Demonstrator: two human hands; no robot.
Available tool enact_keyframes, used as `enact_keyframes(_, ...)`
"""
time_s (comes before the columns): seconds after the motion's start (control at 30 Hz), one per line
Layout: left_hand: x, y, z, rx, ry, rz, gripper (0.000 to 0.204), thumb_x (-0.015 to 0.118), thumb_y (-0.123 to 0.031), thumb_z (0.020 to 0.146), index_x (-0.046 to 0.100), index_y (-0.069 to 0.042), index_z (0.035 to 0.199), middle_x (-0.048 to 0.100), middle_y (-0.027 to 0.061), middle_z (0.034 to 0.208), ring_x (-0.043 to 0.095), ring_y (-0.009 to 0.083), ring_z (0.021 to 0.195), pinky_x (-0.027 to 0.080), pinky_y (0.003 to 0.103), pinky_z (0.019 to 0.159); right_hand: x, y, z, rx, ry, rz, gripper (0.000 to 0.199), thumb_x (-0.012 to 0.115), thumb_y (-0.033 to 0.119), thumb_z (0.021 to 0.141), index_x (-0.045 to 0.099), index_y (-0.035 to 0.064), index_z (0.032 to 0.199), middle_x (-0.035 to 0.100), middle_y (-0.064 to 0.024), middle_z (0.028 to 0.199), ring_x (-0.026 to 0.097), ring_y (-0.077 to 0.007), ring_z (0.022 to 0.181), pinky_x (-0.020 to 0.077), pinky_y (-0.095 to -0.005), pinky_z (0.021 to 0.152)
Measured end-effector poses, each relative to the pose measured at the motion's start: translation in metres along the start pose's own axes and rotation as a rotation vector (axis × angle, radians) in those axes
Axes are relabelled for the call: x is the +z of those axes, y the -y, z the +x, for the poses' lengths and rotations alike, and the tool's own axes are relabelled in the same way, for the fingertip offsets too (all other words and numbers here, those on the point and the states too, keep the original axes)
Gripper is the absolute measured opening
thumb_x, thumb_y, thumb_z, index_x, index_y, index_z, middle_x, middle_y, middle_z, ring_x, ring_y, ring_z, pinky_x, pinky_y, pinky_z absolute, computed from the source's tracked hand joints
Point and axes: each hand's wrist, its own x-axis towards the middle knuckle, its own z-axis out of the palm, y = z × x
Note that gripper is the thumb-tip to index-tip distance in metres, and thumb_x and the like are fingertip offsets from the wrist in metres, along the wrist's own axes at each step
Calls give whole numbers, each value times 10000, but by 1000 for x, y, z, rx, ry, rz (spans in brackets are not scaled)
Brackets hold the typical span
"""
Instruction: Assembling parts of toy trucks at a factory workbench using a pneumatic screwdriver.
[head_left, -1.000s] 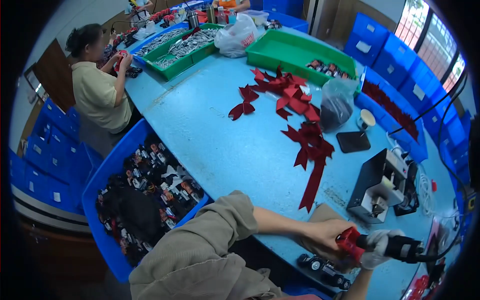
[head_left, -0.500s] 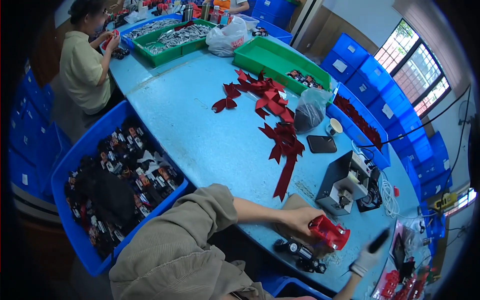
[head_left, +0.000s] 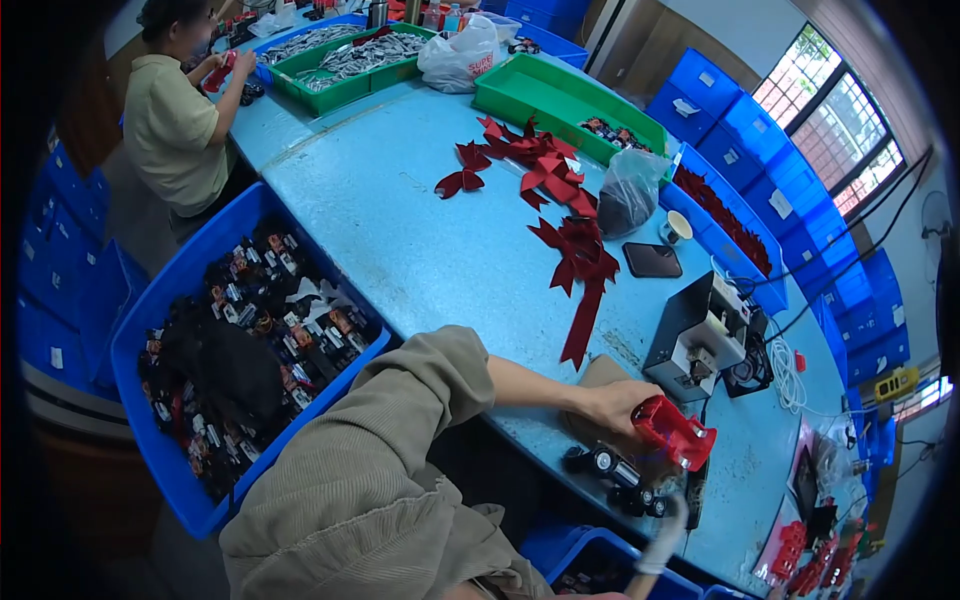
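Note:
A glossy red plastic toy car body (head_left: 672,432) is gripped in my left hand (head_left: 612,408), its fingers closed around the left side. Just below it on the table lies a black toy chassis with wheels (head_left: 618,482). My right hand (head_left: 662,540), in a pale glove, is smeared by motion at the table's near edge beside the chassis. Its fingers cannot be made out. A dark, narrow object (head_left: 697,490) is right of the chassis; its kind is unclear.
A grey-black machine (head_left: 690,345) stands beyond my left hand, near a phone (head_left: 652,261). Dark red ribbon pieces (head_left: 580,250) lie mid-table. A blue bin (head_left: 150,455) of small assemblies is at left. Red parts (head_left: 790,550) lie at right. A co-worker (head_left: 180,130) sits far left.
My right hand has swung left and toward me; the black tool it held up at the right is no longer visible there. My left hand still holds the red car body, shifted slightly in the picture.

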Motion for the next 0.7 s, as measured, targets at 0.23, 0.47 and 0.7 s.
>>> enact_keyframes(0.23, -51, -62, -2, 53, 86, -86, 598, 754, -233, 610, 476, -18, 1093, 539, 159, 1013, 525, 333, 960, 437, 388, 840, 89, 12, -51, -291, -67, -375, 324, 637, -19, 666, 575, 61, 974, 548, -73, 918, 544, -245, 882, 433, -367, 832)
enact_keyframes(0.47, -164, -172, -48, 147, 614, 1083, 543, 738, -242, 576, 532, -28, 1031, 558, 105, 971, 515, 256, 927, 407, 349, 745, 206, 67, -17, -896, 332, -328, 294, 667, 48, 582, 600, 85, 866, 545, -85, 834, 535, -276, 795, 435, -383, 713)
enact_keyframes(0.7, -162, -148, -139, -348, 952, 1749, 273, 572, -177, 725, 610, -4, 932, 563, 94, 949, 484, 237, 969, 382, 326, 787, 340, 72, -10, -994, 540, -441, 392, 597, 73, 654, 600, 101, 1045, 540, -83, 1035, 492, -273, 1048, 422, -393, 868)
